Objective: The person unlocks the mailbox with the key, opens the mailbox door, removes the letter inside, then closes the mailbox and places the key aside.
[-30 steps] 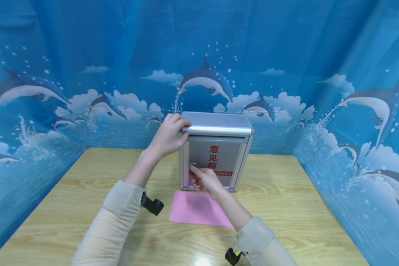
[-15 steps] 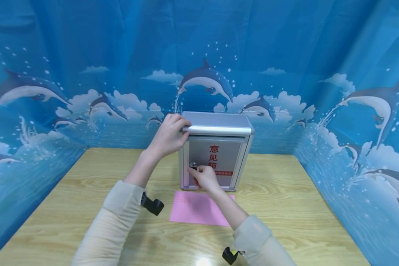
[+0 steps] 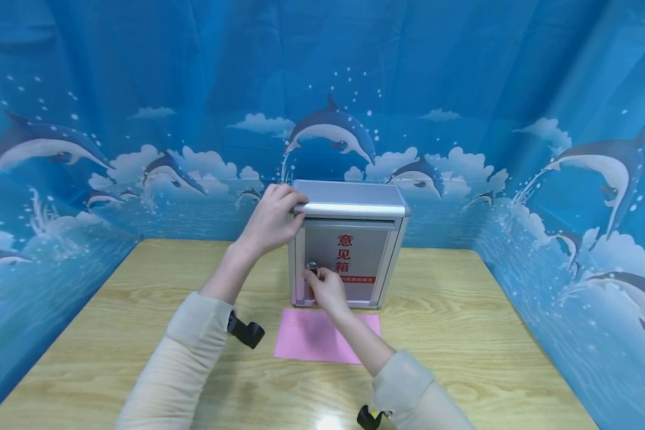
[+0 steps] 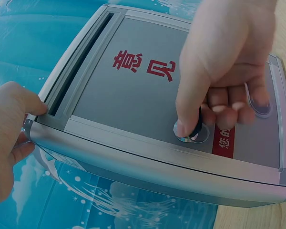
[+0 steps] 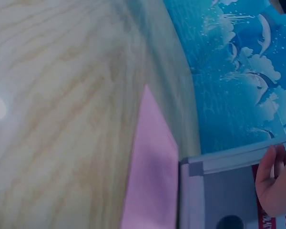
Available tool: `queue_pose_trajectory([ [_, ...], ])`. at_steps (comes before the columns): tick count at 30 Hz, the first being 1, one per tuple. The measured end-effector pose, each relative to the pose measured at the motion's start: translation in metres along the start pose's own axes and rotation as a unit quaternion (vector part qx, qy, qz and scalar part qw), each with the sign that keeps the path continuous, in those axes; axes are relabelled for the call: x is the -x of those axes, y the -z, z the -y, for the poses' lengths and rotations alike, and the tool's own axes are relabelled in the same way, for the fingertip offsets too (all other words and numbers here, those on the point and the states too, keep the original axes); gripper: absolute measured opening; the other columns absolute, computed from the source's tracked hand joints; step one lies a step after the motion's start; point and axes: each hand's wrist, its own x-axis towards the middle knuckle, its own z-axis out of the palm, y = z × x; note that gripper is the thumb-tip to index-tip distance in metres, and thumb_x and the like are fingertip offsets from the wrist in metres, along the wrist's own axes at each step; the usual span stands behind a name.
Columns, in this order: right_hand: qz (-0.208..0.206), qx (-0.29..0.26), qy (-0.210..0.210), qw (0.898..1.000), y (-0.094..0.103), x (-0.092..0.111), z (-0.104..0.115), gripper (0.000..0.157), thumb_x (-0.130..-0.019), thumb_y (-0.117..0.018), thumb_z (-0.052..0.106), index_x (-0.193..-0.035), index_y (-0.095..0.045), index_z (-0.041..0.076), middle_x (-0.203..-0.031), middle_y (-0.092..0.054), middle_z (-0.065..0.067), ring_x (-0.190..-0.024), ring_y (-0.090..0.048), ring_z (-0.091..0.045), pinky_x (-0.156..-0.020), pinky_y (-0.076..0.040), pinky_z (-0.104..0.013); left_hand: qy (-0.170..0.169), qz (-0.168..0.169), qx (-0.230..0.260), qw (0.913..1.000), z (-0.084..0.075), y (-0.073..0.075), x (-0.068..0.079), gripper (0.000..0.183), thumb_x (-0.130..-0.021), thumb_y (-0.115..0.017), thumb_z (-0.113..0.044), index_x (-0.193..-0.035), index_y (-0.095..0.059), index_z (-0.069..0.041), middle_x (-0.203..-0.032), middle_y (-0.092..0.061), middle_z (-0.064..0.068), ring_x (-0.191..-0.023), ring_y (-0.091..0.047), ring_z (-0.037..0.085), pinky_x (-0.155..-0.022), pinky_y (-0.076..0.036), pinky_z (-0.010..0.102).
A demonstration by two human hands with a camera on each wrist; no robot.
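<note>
A silver-grey metal suggestion box [image 3: 376, 251] with red characters stands upright on the table. My left hand [image 3: 273, 221] grips its top left corner, thumb at the front and fingers over the lid edge. On the left of its front door is a round silver lock [image 3: 312, 266]. My right hand [image 3: 330, 291] pinches a black-headed key [image 4: 199, 126] at that lock between thumb and curled index finger. The left wrist view shows the thumb over part of the lock, with the key's blade hidden. In the right wrist view the right hand [image 5: 279, 186] shows only partly.
A pink sheet of paper [image 3: 301, 340] lies flat on the wooden table [image 3: 451, 346] just in front of the box. A narrow slot [image 4: 81, 62] runs below the box's lid. Blue curtains [image 3: 193, 71] with dolphins stand behind and at both sides.
My right hand has turned at the lock and its forearm has shifted slightly left, uncovering more of the pink paper. The left hand and the box have stayed in place.
</note>
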Motion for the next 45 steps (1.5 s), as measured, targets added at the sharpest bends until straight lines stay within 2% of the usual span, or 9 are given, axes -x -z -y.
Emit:
queue_pose_trajectory([
  [3, -0.018, -0.042, -0.009, 0.999, -0.006, 0.001, -0.004, 0.032, -0.092, -0.054, 0.028, -0.071, -0.053, 0.004, -0.064, -0.055, -0.006, -0.055, -0.051, -0.014, -0.056, -0.053, -0.037, -0.001, -0.002, -0.001, 1.0, 0.001, 0.0, 0.0, 0.022, -0.079, -0.069, -0.001, -0.101, -0.065, -0.001, -0.099, -0.06, 0.011, -0.096, -0.049, 0.028, -0.083, -0.041, 0.039],
  [8, -0.025, -0.1, -0.002, 0.995, -0.014, 0.001, -0.009, 0.029, -0.094, -0.052, 0.023, -0.088, -0.06, -0.005, -0.074, -0.06, -0.006, -0.064, -0.057, -0.013, -0.065, -0.054, -0.035, -0.001, -0.004, -0.002, 1.0, 0.001, -0.001, 0.0, 0.023, -0.078, -0.069, -0.001, -0.101, -0.065, -0.001, -0.099, -0.06, 0.011, -0.096, -0.049, 0.027, -0.083, -0.041, 0.039],
  [12, -0.032, -0.117, 0.016, 0.992, -0.017, 0.002, -0.013, 0.03, -0.095, -0.05, 0.019, -0.093, -0.059, -0.009, -0.083, -0.063, -0.014, -0.075, -0.061, -0.026, -0.07, -0.053, -0.032, -0.003, -0.004, -0.009, 1.0, 0.001, -0.001, 0.0, 0.023, -0.078, -0.069, -0.001, -0.101, -0.065, -0.001, -0.099, -0.06, 0.011, -0.097, -0.05, 0.028, -0.085, -0.041, 0.04],
  [18, -0.039, -0.132, 0.043, 0.99, -0.019, 0.009, -0.009, 0.03, -0.096, -0.047, 0.016, -0.096, -0.057, -0.013, -0.093, -0.061, -0.024, -0.089, -0.057, -0.04, -0.08, -0.05, -0.041, -0.003, -0.002, -0.013, 0.9999, 0.002, -0.002, 0.001, 0.023, -0.079, -0.069, -0.002, -0.101, -0.065, -0.002, -0.099, -0.061, 0.011, -0.097, -0.05, 0.028, -0.086, -0.041, 0.04],
  [23, -0.06, -0.18, 0.041, 0.981, -0.023, 0.011, -0.006, 0.026, -0.096, -0.045, 0.01, -0.089, -0.057, -0.013, -0.082, -0.06, -0.011, -0.081, -0.057, -0.024, -0.082, -0.047, -0.038, -0.004, -0.004, -0.01, 0.9999, 0.003, -0.002, 0.001, 0.023, -0.079, -0.069, -0.002, -0.101, -0.066, -0.002, -0.099, -0.061, 0.011, -0.097, -0.051, 0.028, -0.085, -0.042, 0.04],
  [27, -0.081, -0.21, 0.031, 0.974, -0.029, 0.003, -0.015, 0.025, -0.095, -0.046, 0.011, -0.086, -0.059, -0.008, -0.076, -0.058, -0.001, -0.074, -0.054, -0.01, -0.08, -0.046, -0.032, -0.001, -0.003, -0.009, 1.0, 0.003, -0.002, 0.001, 0.023, -0.079, -0.069, -0.002, -0.101, -0.066, -0.002, -0.099, -0.061, 0.011, -0.097, -0.05, 0.028, -0.086, -0.042, 0.04],
  [35, -0.146, -0.271, 0.018, 0.951, -0.036, 0.002, -0.009, 0.021, -0.09, -0.048, 0.004, -0.079, -0.061, -0.008, -0.066, -0.058, 0.001, -0.061, -0.054, -0.008, -0.071, -0.049, -0.026, 0.002, 0.002, -0.014, 0.9999, 0.001, 0.0, 0.0, 0.022, -0.079, -0.069, -0.003, -0.101, -0.066, -0.001, -0.099, -0.061, 0.011, -0.097, -0.05, 0.028, -0.085, -0.042, 0.039],
  [41, -0.177, -0.305, 0.01, 0.936, -0.041, 0.001, -0.008, 0.022, -0.088, -0.047, 0.002, -0.071, -0.061, 0.0, -0.063, -0.056, 0.0, -0.058, -0.053, -0.009, -0.068, -0.049, -0.027, 0.003, 0.004, -0.014, 0.9999, 0.0, 0.0, 0.0, 0.022, -0.079, -0.069, -0.003, -0.101, -0.066, -0.001, -0.099, -0.06, 0.011, -0.098, -0.05, 0.028, -0.084, -0.043, 0.038],
  [45, -0.187, -0.298, 0.0, 0.936, -0.043, 0.001, -0.009, 0.028, -0.089, -0.045, 0.006, -0.063, -0.055, 0.008, -0.062, -0.056, -0.002, -0.06, -0.053, -0.013, -0.065, -0.045, -0.026, 0.004, 0.002, -0.015, 0.9999, 0.001, 0.0, 0.0, 0.022, -0.079, -0.069, -0.003, -0.101, -0.066, -0.001, -0.099, -0.061, 0.011, -0.098, -0.05, 0.028, -0.084, -0.043, 0.038],
])
